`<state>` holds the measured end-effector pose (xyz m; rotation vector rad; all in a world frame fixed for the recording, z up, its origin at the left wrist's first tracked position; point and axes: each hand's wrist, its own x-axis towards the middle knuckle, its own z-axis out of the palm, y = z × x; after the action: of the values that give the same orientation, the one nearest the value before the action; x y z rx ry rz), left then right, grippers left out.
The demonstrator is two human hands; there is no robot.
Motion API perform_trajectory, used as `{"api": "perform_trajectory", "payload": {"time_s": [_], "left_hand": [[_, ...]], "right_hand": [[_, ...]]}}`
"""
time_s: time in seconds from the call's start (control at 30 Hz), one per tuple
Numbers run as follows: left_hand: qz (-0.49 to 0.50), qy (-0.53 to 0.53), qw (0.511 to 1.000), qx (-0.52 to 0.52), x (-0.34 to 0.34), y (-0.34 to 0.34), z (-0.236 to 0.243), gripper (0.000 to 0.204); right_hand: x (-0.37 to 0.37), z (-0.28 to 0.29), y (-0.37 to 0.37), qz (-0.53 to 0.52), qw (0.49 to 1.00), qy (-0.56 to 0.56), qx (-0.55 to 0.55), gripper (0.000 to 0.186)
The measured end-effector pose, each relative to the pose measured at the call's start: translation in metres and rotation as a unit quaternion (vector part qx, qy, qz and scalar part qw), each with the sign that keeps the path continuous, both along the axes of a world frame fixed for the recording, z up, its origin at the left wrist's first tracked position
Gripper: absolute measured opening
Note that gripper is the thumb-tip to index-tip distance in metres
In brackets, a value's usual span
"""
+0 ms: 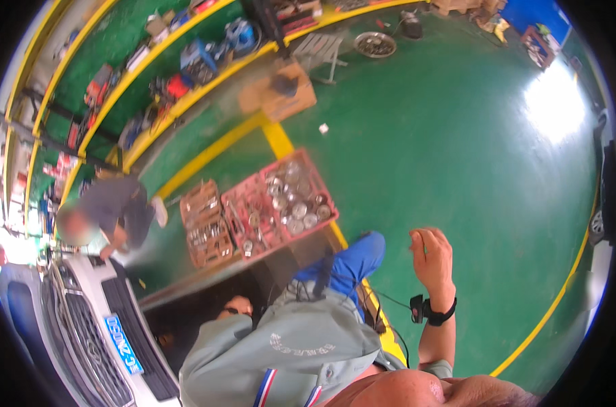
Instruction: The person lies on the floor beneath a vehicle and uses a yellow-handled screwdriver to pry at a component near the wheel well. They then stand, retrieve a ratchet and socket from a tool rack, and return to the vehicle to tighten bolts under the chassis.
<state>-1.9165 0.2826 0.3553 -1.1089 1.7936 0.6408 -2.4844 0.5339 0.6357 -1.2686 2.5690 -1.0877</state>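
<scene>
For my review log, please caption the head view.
Right hand above green floor, apart from a pink tray of metal parts; another person crouches beside a white car.

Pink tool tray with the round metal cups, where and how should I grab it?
Probably the rim of the pink tool tray at its right end, from the green floor side: its left end sits close beside the orange tool case. It lies flat, open-topped, loaded with round metal cups, so keep your grip level.
</scene>
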Motion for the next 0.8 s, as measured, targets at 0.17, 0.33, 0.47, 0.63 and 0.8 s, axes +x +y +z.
{"api": "perform_trajectory", "payload": {"time_s": [0.17,0.33,0.47,0.63,0.8], "left_hand": [[0.192,-0.064,0.977,0.070,-0.151,-0.002,0.078,0.021],[0.406,0.076,0.911,-0.006,-0.248,-0.049,0.114,0.018],[0.406,0.169,0.898,-0.017,-0.320,-0.052,0.154,0.011],[0.427,0.192,0.882,0.051,-0.426,-0.043,0.204,0.014],[0.518,0.228,0.824,0.037,-0.491,-0.024,0.219,0.029]], "right_hand": [[-0.068,0.038,0.023,-0.099,0.976,-0.190,-0.028,0.016],[-0.162,0.110,0.042,-0.107,0.974,-0.196,-0.021,0.018],[-0.228,0.168,0.038,-0.129,0.961,-0.237,-0.054,0.019],[-0.308,0.188,0.038,-0.113,0.960,-0.240,-0.085,0.019],[-0.405,0.203,0.030,-0.099,0.962,-0.243,-0.080,0.018]]}}
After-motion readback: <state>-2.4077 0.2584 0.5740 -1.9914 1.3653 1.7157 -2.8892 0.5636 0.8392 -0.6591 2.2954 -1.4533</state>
